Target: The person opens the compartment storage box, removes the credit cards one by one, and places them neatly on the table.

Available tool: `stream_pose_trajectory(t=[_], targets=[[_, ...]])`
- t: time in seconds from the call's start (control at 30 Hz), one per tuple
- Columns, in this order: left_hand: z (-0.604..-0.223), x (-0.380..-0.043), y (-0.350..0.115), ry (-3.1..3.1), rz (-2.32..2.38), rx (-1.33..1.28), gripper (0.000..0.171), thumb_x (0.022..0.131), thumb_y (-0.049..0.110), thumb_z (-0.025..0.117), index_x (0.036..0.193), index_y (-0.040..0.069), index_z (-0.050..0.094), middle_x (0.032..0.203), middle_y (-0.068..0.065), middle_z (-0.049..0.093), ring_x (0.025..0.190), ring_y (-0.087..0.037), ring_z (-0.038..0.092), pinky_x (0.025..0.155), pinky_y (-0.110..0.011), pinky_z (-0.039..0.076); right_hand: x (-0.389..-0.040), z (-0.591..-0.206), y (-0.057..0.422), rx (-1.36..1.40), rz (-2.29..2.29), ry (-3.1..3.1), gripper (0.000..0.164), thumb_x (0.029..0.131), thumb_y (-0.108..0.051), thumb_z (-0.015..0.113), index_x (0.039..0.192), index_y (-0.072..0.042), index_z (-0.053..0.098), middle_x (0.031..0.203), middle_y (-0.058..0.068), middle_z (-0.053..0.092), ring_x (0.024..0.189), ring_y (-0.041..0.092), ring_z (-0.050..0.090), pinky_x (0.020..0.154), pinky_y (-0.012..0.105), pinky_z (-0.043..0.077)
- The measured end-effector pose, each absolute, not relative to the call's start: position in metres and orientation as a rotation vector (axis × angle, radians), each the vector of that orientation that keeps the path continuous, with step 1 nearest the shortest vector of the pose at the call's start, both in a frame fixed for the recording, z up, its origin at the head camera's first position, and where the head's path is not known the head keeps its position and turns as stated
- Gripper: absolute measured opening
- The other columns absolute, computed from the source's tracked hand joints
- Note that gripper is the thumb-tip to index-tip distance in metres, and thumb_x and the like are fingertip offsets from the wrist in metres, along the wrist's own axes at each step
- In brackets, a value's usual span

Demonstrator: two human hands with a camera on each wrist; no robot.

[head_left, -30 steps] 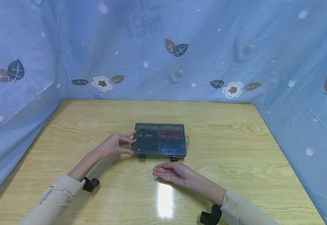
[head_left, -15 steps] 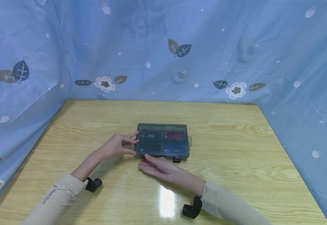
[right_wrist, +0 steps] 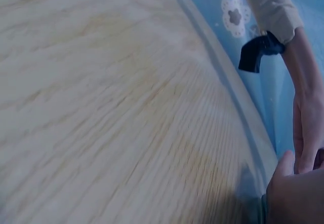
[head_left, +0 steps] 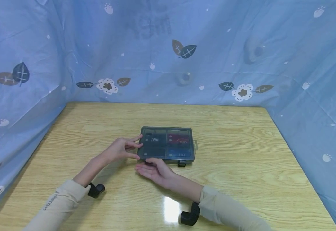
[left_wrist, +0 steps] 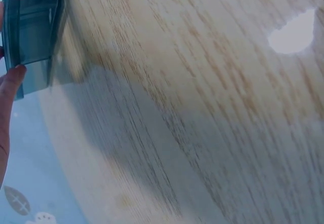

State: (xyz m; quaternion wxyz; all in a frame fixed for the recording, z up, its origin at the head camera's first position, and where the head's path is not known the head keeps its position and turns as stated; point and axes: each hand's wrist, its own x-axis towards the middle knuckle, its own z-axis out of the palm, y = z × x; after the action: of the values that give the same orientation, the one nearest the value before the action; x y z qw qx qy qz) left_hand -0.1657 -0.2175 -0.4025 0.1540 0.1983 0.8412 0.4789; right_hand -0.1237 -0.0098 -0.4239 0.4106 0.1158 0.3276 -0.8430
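Note:
A dark translucent plastic storage box lies flat on the table with its lid down. Cards show through the lid, some marked "VIP". Thumb and spread fingertips of my left hand touch the box's left end. My right hand is at the front edge, its thumb by the left latch, which it mostly hides, and its other fingers extended below. One black latch shows at the front right. The left wrist view catches the box's side wall and a thumb on its rim.
The wooden table reaches out around the box on all sides. Blue patterned cloth hangs behind it and along both sides. A black wrist mount juts from the right sleeve and another from the left.
My right hand has moved left along the front of the box, its thumb now at the left latch. The left hand keeps its place on the box's left end.

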Motion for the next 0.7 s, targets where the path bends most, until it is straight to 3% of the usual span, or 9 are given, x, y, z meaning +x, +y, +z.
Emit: stream_pose_trajectory(t=[0.33, 0.7], targets=[[-0.402, -0.166, -0.218, 2.409, 1.357, 0.574, 0.045, 0.075, 0.007, 0.079, 0.115, -0.007, 0.065, 0.149, -0.02, 0.031, 0.12, -0.032, 0.054, 0.096, -0.034, 0.05, -0.123, -0.418, -0.016, 0.37, -2.157, 0.799, 0.045, 0.099, -0.004, 0.034, 0.135, 0.022, 0.028, 0.141, 0.037, 0.035, 0.135, 0.043, 0.034, 0.115, 0.04, 0.032], [-0.403, -0.167, -0.218, 2.43, 1.343, 0.575, 0.044, 0.074, 0.006, 0.08, 0.114, -0.006, 0.066, 0.148, -0.02, 0.033, 0.119, -0.032, 0.054, 0.095, -0.032, 0.05, -0.121, -0.411, -0.022, 0.418, -2.176, 0.779, 0.046, 0.099, -0.002, 0.028, 0.138, 0.021, 0.018, 0.143, 0.037, 0.029, 0.136, 0.042, 0.029, 0.116, 0.039, 0.03]])
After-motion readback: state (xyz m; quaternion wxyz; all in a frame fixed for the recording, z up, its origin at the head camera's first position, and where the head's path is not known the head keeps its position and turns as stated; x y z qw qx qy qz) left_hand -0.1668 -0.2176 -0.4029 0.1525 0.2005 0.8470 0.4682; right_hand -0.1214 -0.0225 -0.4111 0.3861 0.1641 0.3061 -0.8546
